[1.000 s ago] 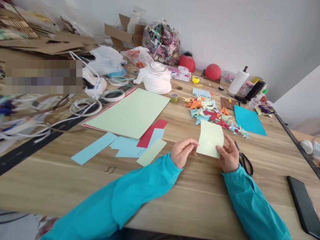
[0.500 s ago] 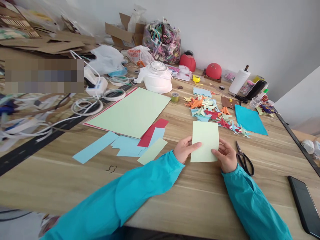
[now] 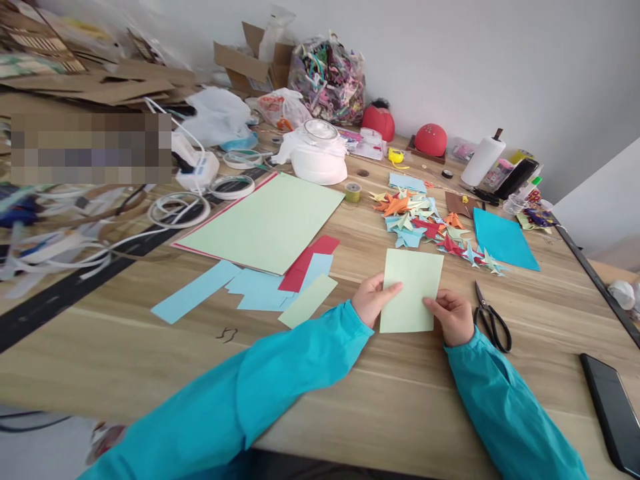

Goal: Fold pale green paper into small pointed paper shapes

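Note:
A pale green rectangle of paper (image 3: 412,291) is held up above the table between both hands. My left hand (image 3: 371,297) grips its left side, thumb on the front face. On the right edge, my right hand (image 3: 451,315) pinches it low down, with the other fingers curled behind. Black-handled scissors (image 3: 491,317) lie just right of that hand. Beyond the paper is a pile of folded paper cranes (image 3: 409,217) in orange, red, blue and green. Blue, red and green paper strips (image 3: 195,291) lie to the left of my left hand.
Large green sheets (image 3: 265,220) lie on the wooden table, with white cable coils (image 3: 179,208) farther left. A thread spool (image 3: 353,193) stands behind. Bright blue paper (image 3: 506,239) lies at the right, and a black phone (image 3: 611,410) near the right edge.
The green paper has tipped slightly and sits a little lower, its top edge turned to the right. My right fingers have curled in more behind it. The camera view has shifted slightly.

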A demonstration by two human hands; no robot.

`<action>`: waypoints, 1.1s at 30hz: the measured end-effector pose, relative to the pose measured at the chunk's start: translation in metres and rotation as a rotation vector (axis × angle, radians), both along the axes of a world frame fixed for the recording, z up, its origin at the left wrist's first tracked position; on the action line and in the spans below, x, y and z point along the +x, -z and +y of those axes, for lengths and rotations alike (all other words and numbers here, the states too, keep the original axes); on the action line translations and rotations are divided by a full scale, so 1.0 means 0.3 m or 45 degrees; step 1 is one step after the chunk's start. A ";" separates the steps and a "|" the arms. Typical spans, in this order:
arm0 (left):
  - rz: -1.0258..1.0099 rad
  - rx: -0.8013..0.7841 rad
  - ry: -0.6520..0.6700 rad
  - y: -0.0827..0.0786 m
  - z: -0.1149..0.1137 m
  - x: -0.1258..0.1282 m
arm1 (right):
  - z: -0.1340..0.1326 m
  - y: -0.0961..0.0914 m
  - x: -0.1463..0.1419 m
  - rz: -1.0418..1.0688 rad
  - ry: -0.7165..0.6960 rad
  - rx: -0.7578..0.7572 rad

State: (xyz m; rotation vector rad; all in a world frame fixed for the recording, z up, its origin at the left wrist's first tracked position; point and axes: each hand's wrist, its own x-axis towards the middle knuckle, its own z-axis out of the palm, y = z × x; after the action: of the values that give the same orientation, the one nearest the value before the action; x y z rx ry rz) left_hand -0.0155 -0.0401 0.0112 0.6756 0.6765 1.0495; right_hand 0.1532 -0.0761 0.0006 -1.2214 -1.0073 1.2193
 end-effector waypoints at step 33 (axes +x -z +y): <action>0.296 -0.061 0.139 0.025 -0.019 -0.003 | -0.012 -0.034 -0.021 -0.253 -0.091 -0.017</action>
State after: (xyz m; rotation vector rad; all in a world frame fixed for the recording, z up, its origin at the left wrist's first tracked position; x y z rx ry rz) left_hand -0.0165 -0.0458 0.0037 0.7912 0.8533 0.8594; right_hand 0.1468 -0.0798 0.0109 -1.3465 -1.1988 1.1771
